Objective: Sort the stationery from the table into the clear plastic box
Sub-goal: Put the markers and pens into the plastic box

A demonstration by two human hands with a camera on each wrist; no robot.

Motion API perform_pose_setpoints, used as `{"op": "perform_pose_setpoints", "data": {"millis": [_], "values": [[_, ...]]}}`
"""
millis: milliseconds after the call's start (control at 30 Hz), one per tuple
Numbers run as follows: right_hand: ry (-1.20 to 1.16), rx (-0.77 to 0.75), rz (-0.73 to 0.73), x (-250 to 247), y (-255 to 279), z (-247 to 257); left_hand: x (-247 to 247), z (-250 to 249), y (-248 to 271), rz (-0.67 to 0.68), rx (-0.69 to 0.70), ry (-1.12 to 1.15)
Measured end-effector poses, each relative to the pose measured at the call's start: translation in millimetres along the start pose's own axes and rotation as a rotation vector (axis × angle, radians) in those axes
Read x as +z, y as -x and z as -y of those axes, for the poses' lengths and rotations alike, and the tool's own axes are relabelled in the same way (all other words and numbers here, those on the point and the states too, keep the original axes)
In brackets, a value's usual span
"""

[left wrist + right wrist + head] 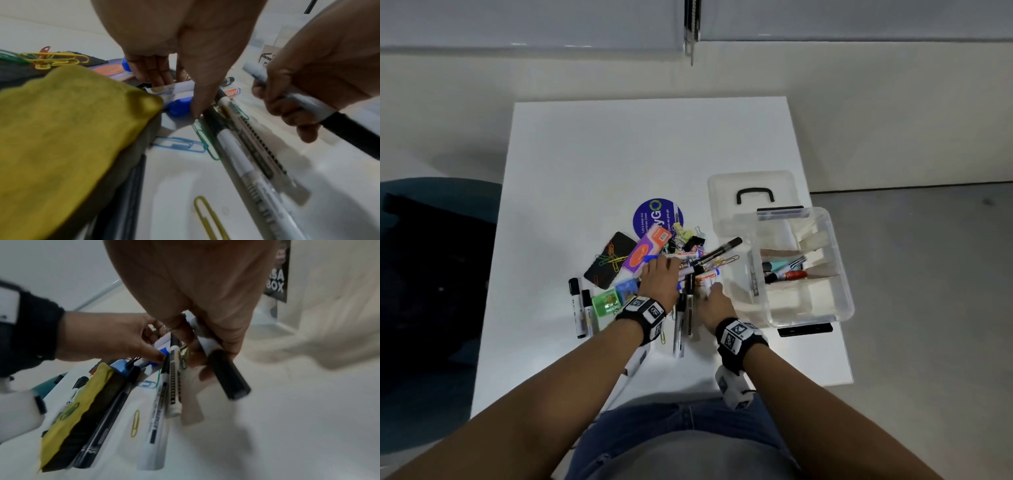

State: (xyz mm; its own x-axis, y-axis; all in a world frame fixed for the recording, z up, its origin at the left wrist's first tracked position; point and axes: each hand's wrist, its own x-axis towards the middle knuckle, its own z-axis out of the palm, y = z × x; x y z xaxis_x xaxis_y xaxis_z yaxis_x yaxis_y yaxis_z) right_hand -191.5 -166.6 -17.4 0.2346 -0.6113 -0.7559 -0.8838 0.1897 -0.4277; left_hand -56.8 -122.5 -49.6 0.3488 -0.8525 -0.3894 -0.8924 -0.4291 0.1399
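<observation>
Stationery [654,260] heaped on white table [592,154]; grey floor [928,274].

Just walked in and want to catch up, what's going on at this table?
A person is sorting a pile of stationery into a clear plastic box. The right hand grips a black-capped marker, and the left hand pinches a blue-capped marker in the pile. A few markers already lie in one compartment; the lid lies behind the box.

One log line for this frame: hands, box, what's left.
right hand: grips black-capped marker | left hand: pinching blue-capped marker in pile | clear plastic box: open, some markers inside | left: markers, clips on table
</observation>
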Motion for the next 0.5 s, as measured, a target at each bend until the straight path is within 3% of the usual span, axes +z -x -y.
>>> {"op": "perform_pose_setpoints", "data": {"millis": [333,500], "values": [[0.039,-0.009,-0.019,10.6,-5.1,-9.6,-6.7,6.6,-12.1,0.065,0.072,0.082],[0.016,-0.115,-0.095,-5.6,2.2,-10.6,-9.3,5.2,-16.4,0.149,0.089,0.188]]}}
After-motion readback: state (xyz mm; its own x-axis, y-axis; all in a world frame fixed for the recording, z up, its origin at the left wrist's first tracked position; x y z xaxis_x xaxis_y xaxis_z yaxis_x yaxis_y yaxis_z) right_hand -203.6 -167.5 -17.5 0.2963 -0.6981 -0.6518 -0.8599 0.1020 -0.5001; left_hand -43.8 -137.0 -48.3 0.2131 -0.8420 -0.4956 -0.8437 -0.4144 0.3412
